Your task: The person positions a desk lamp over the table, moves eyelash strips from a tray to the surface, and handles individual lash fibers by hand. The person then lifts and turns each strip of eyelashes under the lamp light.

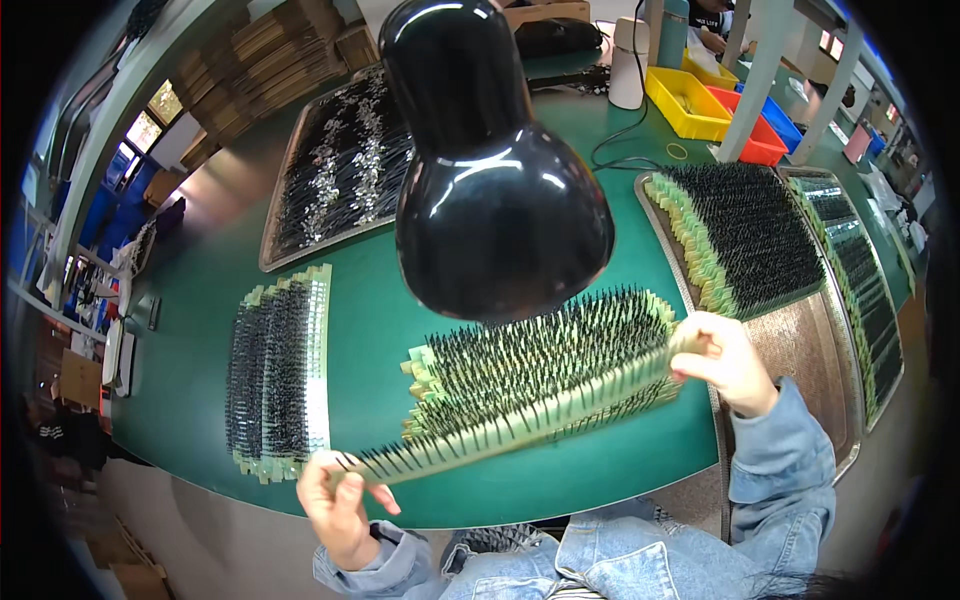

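Observation:
A long pale-green strip (520, 425) with a row of short black pins along it stretches between my two hands, tilted up toward the right. My left hand (342, 508) pinches its lower left end near the table's front edge. At the other end, my right hand (728, 362) grips it between thumb and fingers. Behind the strip lies a thick stack of similar pinned strips (540, 345), partly covered by it. Left of that, another group of the strips (275, 375) stands in neat rows on the green table.
A black lamp (505, 220) hangs over the middle, hiding part of the table (200, 330). A tray (290, 190) of loose dark pieces lies behind. On the right, a metal tray (810, 345) bears packed strips (745, 235). Yellow (685, 105) and red bins (762, 140) stand beyond.

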The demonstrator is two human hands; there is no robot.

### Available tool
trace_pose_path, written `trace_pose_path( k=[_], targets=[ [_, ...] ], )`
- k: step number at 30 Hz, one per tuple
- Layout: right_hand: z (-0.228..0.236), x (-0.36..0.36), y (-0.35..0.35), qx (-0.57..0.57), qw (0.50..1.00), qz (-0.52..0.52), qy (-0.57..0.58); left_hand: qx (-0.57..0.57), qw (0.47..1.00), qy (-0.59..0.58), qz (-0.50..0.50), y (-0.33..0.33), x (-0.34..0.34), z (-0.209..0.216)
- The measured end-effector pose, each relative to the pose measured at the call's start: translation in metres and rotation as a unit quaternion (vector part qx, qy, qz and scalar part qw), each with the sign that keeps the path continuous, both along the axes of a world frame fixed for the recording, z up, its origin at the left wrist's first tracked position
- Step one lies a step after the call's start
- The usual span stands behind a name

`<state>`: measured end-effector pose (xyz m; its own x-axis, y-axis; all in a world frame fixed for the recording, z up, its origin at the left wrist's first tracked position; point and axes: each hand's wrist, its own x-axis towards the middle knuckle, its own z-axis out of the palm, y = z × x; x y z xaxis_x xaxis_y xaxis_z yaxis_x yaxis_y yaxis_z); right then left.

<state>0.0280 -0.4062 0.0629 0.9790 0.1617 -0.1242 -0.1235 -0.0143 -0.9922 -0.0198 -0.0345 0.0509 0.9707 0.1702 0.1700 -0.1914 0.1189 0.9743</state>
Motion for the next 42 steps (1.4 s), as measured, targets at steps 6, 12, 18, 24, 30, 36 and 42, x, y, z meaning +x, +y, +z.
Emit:
trace_pose_path(
  k=[6,12,18,24,30,36,42],
  targets=[
    [-0.032,0.041,0.017,0.105,0.991,-0.080,0.035,0.004,0.998,0.018,0.061,-0.021,0.048,-0.015],
    [-0.049,0.053,0.021,0.165,0.979,-0.098,0.060,-0.094,0.990,0.067,0.078,-0.007,0.064,-0.034],
    [-0.046,0.044,0.021,0.101,0.994,-0.035,0.013,-0.163,0.978,0.058,0.116,-0.003,0.071,-0.039],
    [-0.033,0.037,0.022,0.092,0.996,-0.005,0.011,-0.186,0.968,0.063,0.153,-0.009,0.071,-0.041],
    [-0.020,0.037,0.030,0.055,0.997,-0.061,0.003,-0.155,0.963,0.090,0.203,-0.008,0.068,-0.044],
    [-0.025,0.035,0.018,0.061,0.998,-0.006,0.014,-0.148,0.952,0.106,0.244,-0.006,0.063,-0.049],
    [-0.024,0.036,0.018,0.064,0.996,-0.054,-0.010,-0.159,0.952,0.136,0.224,-0.001,0.061,-0.051]
  ],
)
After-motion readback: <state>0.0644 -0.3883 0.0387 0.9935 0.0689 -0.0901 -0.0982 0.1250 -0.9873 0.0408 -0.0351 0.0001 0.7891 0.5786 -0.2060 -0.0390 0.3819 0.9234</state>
